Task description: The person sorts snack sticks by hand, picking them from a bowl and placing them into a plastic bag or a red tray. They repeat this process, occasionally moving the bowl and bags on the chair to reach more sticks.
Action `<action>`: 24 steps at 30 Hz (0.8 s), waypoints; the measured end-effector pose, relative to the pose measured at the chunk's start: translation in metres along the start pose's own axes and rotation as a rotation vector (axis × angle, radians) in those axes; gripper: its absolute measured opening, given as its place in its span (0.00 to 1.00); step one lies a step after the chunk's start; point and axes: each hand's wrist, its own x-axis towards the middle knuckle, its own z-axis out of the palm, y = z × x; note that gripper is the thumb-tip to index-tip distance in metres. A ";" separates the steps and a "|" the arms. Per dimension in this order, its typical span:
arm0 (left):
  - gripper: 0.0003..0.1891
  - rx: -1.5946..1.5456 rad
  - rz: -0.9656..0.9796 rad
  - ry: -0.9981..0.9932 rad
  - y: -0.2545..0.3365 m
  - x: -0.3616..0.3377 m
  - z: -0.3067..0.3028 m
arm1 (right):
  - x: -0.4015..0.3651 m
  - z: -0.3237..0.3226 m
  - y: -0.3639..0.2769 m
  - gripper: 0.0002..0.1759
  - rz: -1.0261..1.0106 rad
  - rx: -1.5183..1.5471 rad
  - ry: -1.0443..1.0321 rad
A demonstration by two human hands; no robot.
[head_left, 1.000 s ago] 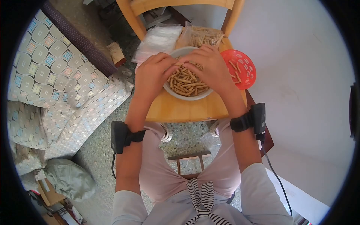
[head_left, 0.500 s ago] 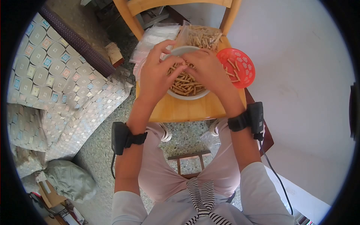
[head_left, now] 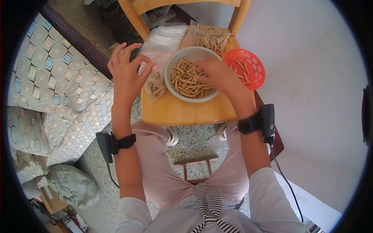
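A round grey bowl full of short tan sticks stands on the wooden chair seat. My right hand reaches into the bowl's right side, fingertips among the sticks; whether it grips any is hidden. Left of the bowl, my left hand is raised in the air near the seat's left edge, fingers apart and nothing in them. Between it and the bowl lies a clear bag of sticks. A red basket with several sticks is at the seat's right edge.
Empty clear plastic bags lie at the seat's back left, with another filled bag behind the bowl. The chair backrest rises beyond. Patterned fabric is at the left; a white wall stands at the right.
My left hand has moved left, away from the bowl, and its fingers have spread. My right hand has lowered into the bowl. The filled bag on the left now shows.
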 end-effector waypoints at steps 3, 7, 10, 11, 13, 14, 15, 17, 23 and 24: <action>0.07 0.000 -0.002 -0.049 -0.002 -0.002 0.004 | -0.005 0.007 0.003 0.24 0.105 -0.056 -0.359; 0.06 -0.012 0.018 -0.157 -0.001 -0.007 0.009 | -0.011 0.019 -0.007 0.28 0.139 -0.116 -0.292; 0.06 -0.037 0.029 -0.142 -0.001 0.000 0.012 | -0.006 0.016 -0.015 0.27 0.233 -0.184 -0.337; 0.07 -0.093 0.001 -0.069 -0.001 0.004 0.013 | -0.003 0.013 -0.018 0.25 0.265 -0.241 -0.386; 0.07 -0.151 -0.027 0.003 0.001 0.008 0.016 | -0.003 0.021 -0.009 0.22 0.260 -0.284 -0.376; 0.07 -0.162 0.004 0.026 0.002 0.008 0.018 | -0.003 0.025 -0.005 0.20 0.251 -0.327 -0.366; 0.08 -0.171 0.034 0.049 0.005 0.008 0.018 | -0.005 0.024 -0.003 0.20 0.251 -0.327 -0.367; 0.08 -0.201 0.062 0.049 0.013 0.008 0.020 | -0.008 0.022 0.001 0.14 0.198 -0.257 -0.233; 0.12 -0.325 0.124 0.000 0.043 0.007 0.028 | 0.007 0.006 -0.010 0.08 -0.054 -0.222 0.175; 0.12 -0.344 0.150 0.007 0.047 0.009 0.028 | 0.009 0.003 -0.014 0.08 -0.055 -0.220 0.174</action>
